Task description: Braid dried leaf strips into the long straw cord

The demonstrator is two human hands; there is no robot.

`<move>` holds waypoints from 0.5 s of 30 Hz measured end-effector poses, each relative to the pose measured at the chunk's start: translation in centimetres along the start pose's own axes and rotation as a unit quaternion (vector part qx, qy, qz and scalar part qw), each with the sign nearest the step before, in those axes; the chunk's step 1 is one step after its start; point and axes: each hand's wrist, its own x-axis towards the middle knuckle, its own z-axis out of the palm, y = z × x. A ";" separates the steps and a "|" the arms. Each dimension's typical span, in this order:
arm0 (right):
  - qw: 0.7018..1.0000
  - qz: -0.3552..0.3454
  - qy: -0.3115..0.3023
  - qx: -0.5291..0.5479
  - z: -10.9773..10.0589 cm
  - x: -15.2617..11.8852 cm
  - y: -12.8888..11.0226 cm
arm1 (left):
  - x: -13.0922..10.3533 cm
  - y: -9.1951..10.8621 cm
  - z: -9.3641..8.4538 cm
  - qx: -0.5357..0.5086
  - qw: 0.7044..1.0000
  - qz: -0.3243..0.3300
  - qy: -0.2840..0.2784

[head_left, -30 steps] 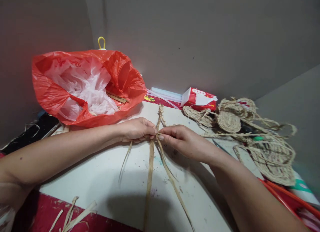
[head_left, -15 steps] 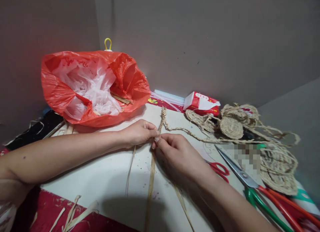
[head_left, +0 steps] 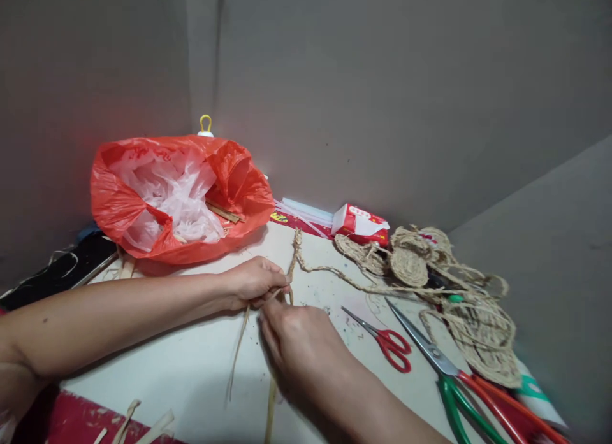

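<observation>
Now, on the pale surface (head_left: 186, 380), we take our bearings from the red plastic bag (head_left: 106, 195). Well right of the bag lie woven coils (head_left: 408, 265). Right of it and nearer us, the large scissors (head_left: 442, 361) show clear; our right forearm mostly hid them a second ago.

Just nearer us than the bag, our left hand (head_left: 258, 281) has its fingers clamped on the cord's lower end. Our right hand (head_left: 299, 332) has swung leftward and nearer, its back now turned to us, fingers curled (the tips are hidden, so we cannot tell whether they grip). We judge that a strand is being drawn across, the end still being worked.

Right of the bag sits a tissue packet (head_left: 352, 225); its white oval label carries red characters too small to read. Nearer us, the small scissors (head_left: 382, 339) have come uncovered too. The cord (head_left: 297, 246) stretches from just right of the bag to our left fingers, with a thin strip (head_left: 236, 348) hanging below. Yellow lettering (head_left: 282, 217) beside the bag stays unreadable.
</observation>
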 end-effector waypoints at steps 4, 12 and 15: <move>0.957 -0.138 -0.084 0.243 -2.0 -1.4 0.5 | 0.1 -0.1 -0.3 -0.003 1.000 0.011 -0.015; 0.750 0.193 0.166 0.610 -1.0 3.1 6.7 | 0.1 -0.1 -0.8 0.025 0.999 0.016 -0.030; 0.709 0.207 0.058 0.671 -0.2 3.5 6.3 | 0.1 -0.3 -0.9 0.020 0.999 0.037 -0.033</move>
